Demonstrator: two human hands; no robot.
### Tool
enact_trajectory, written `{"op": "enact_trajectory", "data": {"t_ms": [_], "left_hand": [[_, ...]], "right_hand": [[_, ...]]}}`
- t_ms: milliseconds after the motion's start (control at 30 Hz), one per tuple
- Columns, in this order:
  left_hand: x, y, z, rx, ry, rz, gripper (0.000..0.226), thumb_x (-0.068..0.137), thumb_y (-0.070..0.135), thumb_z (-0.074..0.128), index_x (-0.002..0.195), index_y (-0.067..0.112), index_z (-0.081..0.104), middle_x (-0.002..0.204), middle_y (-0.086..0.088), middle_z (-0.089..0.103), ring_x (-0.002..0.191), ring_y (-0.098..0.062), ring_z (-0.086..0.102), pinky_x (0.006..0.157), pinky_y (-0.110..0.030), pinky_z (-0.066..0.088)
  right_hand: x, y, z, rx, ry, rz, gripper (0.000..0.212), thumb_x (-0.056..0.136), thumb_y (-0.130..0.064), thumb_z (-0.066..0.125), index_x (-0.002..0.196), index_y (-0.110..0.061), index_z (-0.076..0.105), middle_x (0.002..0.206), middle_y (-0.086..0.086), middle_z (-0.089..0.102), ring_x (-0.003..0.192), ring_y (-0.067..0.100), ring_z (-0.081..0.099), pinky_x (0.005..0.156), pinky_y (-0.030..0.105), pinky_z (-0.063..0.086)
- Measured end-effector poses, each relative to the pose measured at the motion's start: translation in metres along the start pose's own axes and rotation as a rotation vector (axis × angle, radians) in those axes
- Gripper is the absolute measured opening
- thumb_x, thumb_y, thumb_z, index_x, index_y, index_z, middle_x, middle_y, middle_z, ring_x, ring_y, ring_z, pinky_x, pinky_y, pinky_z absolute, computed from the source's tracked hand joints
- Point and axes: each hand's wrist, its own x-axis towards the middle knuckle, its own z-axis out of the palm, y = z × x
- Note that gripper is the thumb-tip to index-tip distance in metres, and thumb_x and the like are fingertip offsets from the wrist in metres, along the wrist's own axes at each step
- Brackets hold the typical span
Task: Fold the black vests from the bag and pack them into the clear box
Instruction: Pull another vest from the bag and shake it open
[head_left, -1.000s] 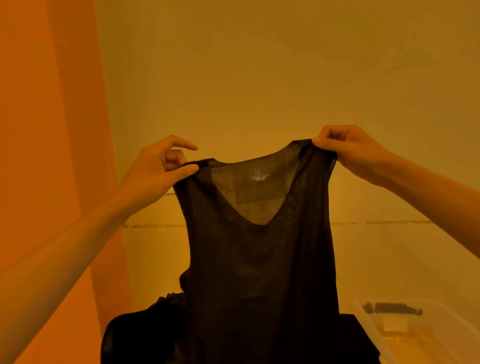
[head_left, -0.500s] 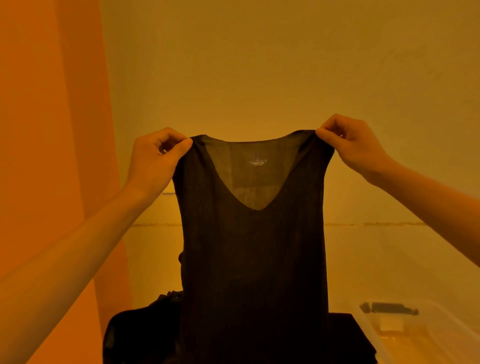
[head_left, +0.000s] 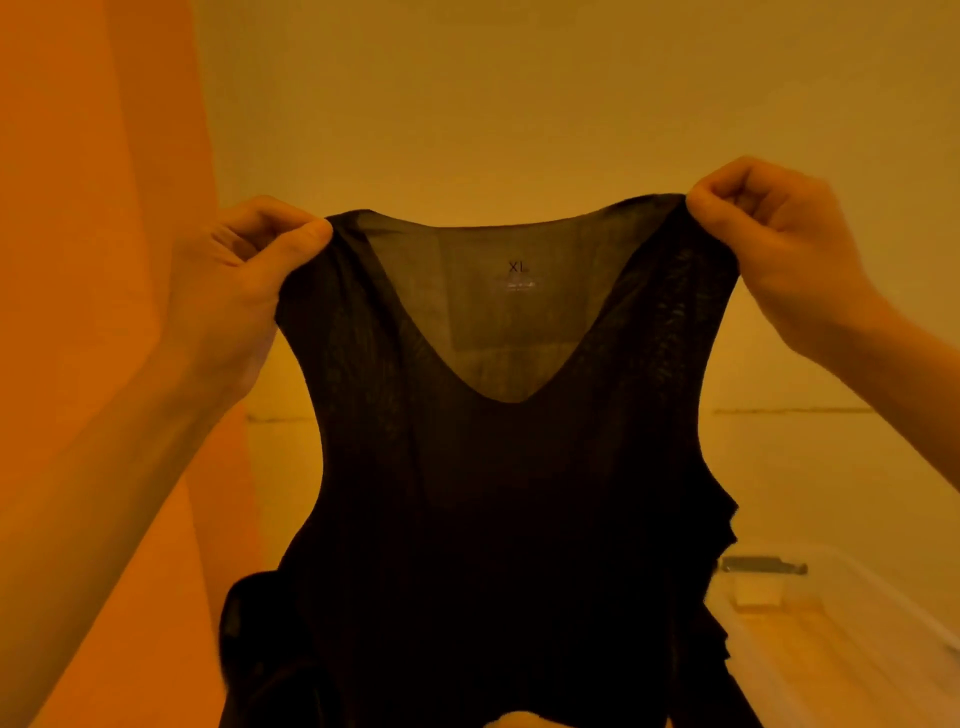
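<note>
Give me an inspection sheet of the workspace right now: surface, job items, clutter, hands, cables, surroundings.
Surface: pale surface behind the vest, mostly hidden by it.
Job's things: black vest held up unfolded, V-neck towards the camera, XL label inside the neck. Clear box low on the right; no vest in the part that shows.
Clutter: dark bundle low on the left, partly behind the vest; bag or more vests, cannot tell.
Hands: left hand pinches one shoulder strap, right hand pinches the other.
Cables: nothing seen.
Surroundings: orange wall on the left, pale wall ahead.
</note>
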Motion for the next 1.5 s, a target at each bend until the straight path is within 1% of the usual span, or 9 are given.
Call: {"op": "enact_trajectory", "data": {"t_ms": [100, 233, 333, 467, 600, 667, 867, 1200, 1500], "left_hand": [[-0.001, -0.005, 0.004, -0.081, -0.022, -0.070, 0.031, 0.094, 0.012, 0.068, 0.070, 0.030, 0.077, 0.071, 0.012, 0.070, 0.072, -0.005, 0.067, 0.069, -0.019, 0.052], [-0.001, -0.052, 0.019, 0.025, -0.171, -0.273, 0.011, 0.080, 0.032, 0.074, 0.070, 0.031, 0.077, 0.071, 0.011, 0.070, 0.071, -0.003, 0.066, 0.065, -0.016, 0.050], [-0.009, -0.120, 0.033, 0.202, -0.246, -0.422, 0.014, 0.091, 0.027, 0.072, 0.078, 0.028, 0.077, 0.074, 0.008, 0.072, 0.073, -0.004, 0.067, 0.063, -0.015, 0.050], [-0.039, -0.234, 0.053, 0.421, -0.301, -0.573, 0.010, 0.094, 0.030, 0.071, 0.089, 0.023, 0.076, 0.086, -0.004, 0.071, 0.078, -0.012, 0.064, 0.071, -0.027, 0.052], [-0.085, -0.350, 0.074, 0.580, -0.367, -0.658, 0.010, 0.095, 0.025, 0.071, 0.094, 0.018, 0.078, 0.093, -0.004, 0.070, 0.083, -0.013, 0.060, 0.077, -0.036, 0.051], [-0.114, -0.399, 0.082, 0.616, -0.349, -0.699, 0.013, 0.095, 0.024, 0.071, 0.097, 0.013, 0.078, 0.091, -0.002, 0.068, 0.078, -0.008, 0.057, 0.074, -0.033, 0.048], [-0.174, -0.508, 0.096, 0.713, -0.350, -0.754, 0.017, 0.096, 0.024, 0.070, 0.095, 0.009, 0.077, 0.089, -0.004, 0.068, 0.086, -0.017, 0.061, 0.075, -0.029, 0.044], [-0.210, -0.575, 0.124, 0.832, -0.376, -0.753, 0.022, 0.095, 0.029, 0.071, 0.095, 0.009, 0.078, 0.093, -0.011, 0.074, 0.086, -0.022, 0.069, 0.072, -0.029, 0.047], [-0.216, -0.590, 0.143, 0.927, -0.366, -0.758, 0.025, 0.092, 0.038, 0.073, 0.094, 0.013, 0.078, 0.092, -0.007, 0.074, 0.091, -0.024, 0.068, 0.075, -0.035, 0.054]], "right_hand": [[-0.004, 0.001, -0.001, 0.012, 0.008, 0.029, 0.015, 0.099, -0.029, 0.063, 0.086, -0.033, 0.068, 0.077, -0.004, 0.060, 0.076, 0.009, 0.057, 0.071, 0.023, 0.047], [-0.008, 0.044, 0.009, -0.066, -0.153, 0.221, 0.013, 0.100, -0.029, 0.063, 0.090, -0.026, 0.071, 0.080, 0.001, 0.065, 0.080, 0.011, 0.060, 0.075, 0.028, 0.047], [-0.023, 0.109, 0.027, -0.179, -0.274, 0.403, 0.016, 0.100, -0.031, 0.062, 0.093, -0.020, 0.071, 0.079, 0.002, 0.064, 0.071, 0.007, 0.058, 0.070, 0.025, 0.044], [-0.063, 0.216, 0.068, -0.369, -0.424, 0.555, 0.020, 0.101, -0.031, 0.060, 0.096, -0.014, 0.069, 0.073, -0.003, 0.056, 0.066, 0.009, 0.051, 0.061, 0.024, 0.038], [-0.116, 0.321, 0.118, -0.535, -0.599, 0.633, 0.022, 0.103, -0.028, 0.057, 0.103, -0.009, 0.067, 0.088, 0.003, 0.062, 0.083, 0.020, 0.056, 0.067, 0.031, 0.038], [-0.143, 0.365, 0.142, -0.579, -0.674, 0.672, 0.024, 0.104, -0.027, 0.054, 0.106, -0.007, 0.065, 0.095, 0.008, 0.065, 0.087, 0.022, 0.057, 0.073, 0.033, 0.039], [-0.195, 0.454, 0.198, -0.670, -0.781, 0.736, 0.025, 0.105, -0.027, 0.053, 0.107, -0.005, 0.064, 0.105, 0.016, 0.068, 0.098, 0.034, 0.062, 0.076, 0.040, 0.046], [-0.233, 0.527, 0.211, -0.886, -0.881, 0.860, 0.021, 0.102, -0.020, 0.059, 0.106, -0.002, 0.069, 0.101, 0.019, 0.066, 0.090, 0.035, 0.062, 0.071, 0.042, 0.047], [-0.242, 0.545, 0.215, -1.017, -0.908, 0.785, 0.017, 0.098, -0.018, 0.065, 0.107, -0.005, 0.071, 0.109, 0.023, 0.063, 0.097, 0.044, 0.062, 0.070, 0.040, 0.046]]}}
